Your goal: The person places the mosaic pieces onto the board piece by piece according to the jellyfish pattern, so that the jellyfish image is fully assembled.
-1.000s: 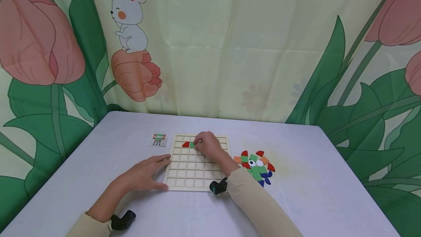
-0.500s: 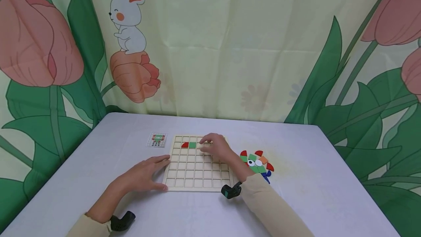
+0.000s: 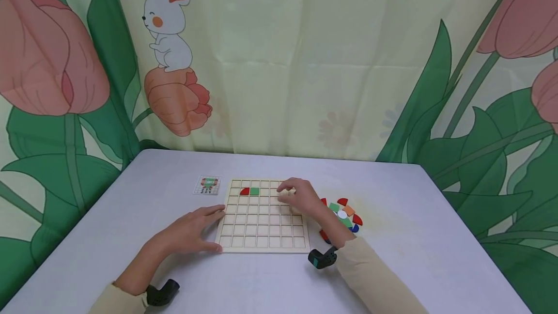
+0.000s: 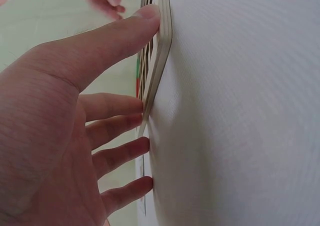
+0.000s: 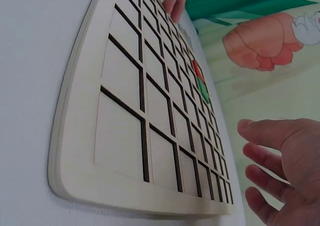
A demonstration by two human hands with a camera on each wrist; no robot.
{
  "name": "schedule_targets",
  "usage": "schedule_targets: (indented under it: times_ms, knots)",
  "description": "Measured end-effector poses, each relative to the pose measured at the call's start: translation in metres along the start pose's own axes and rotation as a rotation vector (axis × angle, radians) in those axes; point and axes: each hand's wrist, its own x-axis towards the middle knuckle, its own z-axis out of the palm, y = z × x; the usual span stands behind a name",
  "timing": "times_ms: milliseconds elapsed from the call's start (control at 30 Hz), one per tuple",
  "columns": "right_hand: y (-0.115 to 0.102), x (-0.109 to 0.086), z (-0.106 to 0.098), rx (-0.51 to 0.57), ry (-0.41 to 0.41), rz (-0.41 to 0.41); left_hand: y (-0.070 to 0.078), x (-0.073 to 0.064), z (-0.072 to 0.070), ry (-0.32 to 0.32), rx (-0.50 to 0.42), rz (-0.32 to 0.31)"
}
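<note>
A pale wooden grid board point(image 3: 263, 230) lies flat on the table. In its upper rows sit a red quarter-circle tile point(image 3: 245, 191) and, beside it, a green square tile point(image 3: 255, 191). My left hand point(image 3: 196, 229) rests along the board's left side, fingers spread; the left wrist view shows the thumb touching the board's edge. Over the upper right part of the board hovers my right hand point(image 3: 302, 197), fingers loosely bent. In the right wrist view nothing shows between its thumb point(image 5: 262, 132) and fingers, and the hand is apart from the board.
Right of the board lies a loose pile of tiles, partly behind my right forearm: red quarter-circles point(image 3: 357, 219), an orange square point(image 3: 348, 211), a white round piece point(image 3: 342, 214), green and blue pieces. A small picture card point(image 3: 207, 185) lies left of the board's far corner.
My right hand has left the green square tile in the grid and moved right across the board, its fingers now apart. My left hand stays at the board's edge.
</note>
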Motion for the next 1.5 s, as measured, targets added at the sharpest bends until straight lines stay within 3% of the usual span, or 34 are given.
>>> schedule_targets:
  times_ms: [800,1033,1500]
  knots:
    - [0.039,-0.038,-0.051,-0.109,0.096,0.084,-0.002,0.0,-0.003,0.004,-0.007,0.006]
    - [0.058,-0.052,-0.067,-0.141,0.144,0.172,-0.002,0.0,-0.002,0.003,-0.013,0.012]
    - [0.082,-0.066,-0.077,-0.124,0.089,0.266,-0.001,0.001,-0.001,-0.001,-0.003,-0.002]
